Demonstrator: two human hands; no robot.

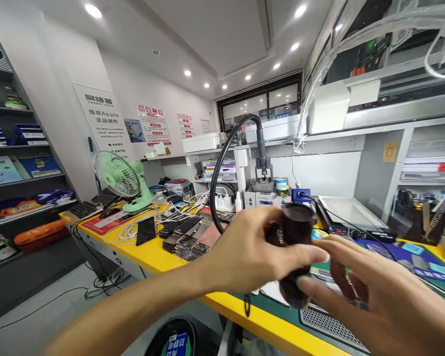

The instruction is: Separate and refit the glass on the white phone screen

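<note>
In the head view my left hand (250, 247) is closed around a dark, glossy cylinder (298, 225) with wider ends, held upright above the front of the bench. Its exact kind cannot be made out, and motion blurs it a little. My right hand (374, 287) meets it from the other side, the thumb against its lower part and the fingers near its side. A small black loop (247, 305) hangs below my left hand. Beneath both hands lie a green mat (265, 311) and a perforated metal plate (330, 326).
Stacked phones and phone parts (185, 237) lie left of my hands, with white cables and a green fan (139, 183) farther along the yellow bench (163, 259). A black hose (217, 178) arches behind. Right stand a flat-topped device (350, 212) and a tool holder (419, 217).
</note>
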